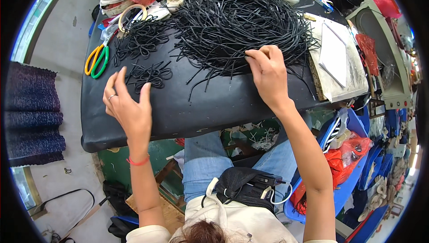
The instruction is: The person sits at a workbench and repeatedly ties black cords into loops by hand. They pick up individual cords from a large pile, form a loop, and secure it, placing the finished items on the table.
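Thin black cords (pixel 243 24) are lying in a large tangled heap on the worktop (pixel 201 115), loose ends fanning toward its near edge. Left of these, looped black bundles (pixel 144 38) are resting in two clusters, the smaller sitting closer to that edge.

Black cord heap (pixel 241 24) cut off at the top, its contact with right fingers (pixel 263 56) indistinct

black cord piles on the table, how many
3: the big tangle by the right hand, a looped heap to its left, and the smallest heap beside the left hand. More may be hidden.
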Action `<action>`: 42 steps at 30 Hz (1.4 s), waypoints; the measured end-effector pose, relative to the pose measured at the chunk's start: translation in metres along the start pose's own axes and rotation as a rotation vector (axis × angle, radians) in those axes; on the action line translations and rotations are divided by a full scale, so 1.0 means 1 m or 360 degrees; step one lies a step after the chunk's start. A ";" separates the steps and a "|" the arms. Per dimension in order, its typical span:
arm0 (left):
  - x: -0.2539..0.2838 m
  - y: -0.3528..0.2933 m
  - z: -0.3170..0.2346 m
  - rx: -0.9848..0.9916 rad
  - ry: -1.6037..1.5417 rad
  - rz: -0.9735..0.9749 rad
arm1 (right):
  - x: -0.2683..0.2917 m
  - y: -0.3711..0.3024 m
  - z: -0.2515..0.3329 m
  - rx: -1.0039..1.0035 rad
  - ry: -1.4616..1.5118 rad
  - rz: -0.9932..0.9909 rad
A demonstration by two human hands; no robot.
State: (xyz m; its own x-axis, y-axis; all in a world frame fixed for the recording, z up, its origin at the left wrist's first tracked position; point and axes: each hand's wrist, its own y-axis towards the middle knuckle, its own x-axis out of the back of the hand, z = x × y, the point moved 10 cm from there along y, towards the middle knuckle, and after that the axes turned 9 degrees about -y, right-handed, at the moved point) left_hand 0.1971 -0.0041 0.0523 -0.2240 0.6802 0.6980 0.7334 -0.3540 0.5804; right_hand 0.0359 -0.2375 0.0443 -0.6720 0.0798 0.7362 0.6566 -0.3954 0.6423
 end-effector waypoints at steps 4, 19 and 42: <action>-0.009 -0.024 -0.091 -0.0537 -0.0629 0.0275 | 0.021 -0.014 0.040 0.0233 -0.0041 0.0123; -0.077 -0.119 -0.120 0.1308 -0.2466 0.1631 | 0.092 -0.046 0.018 -0.0551 0.0306 -0.0158; -0.100 -0.124 -0.101 0.1782 -0.2864 0.1177 | 0.068 -0.068 0.042 -0.0234 0.0330 0.0278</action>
State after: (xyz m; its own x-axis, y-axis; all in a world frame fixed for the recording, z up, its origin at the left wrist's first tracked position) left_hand 0.0638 -0.0926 -0.0472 0.3350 0.5624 -0.7560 0.4858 -0.7905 -0.3729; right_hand -0.0398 -0.1664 0.0598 -0.6187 -0.1833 0.7640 0.7219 -0.5163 0.4608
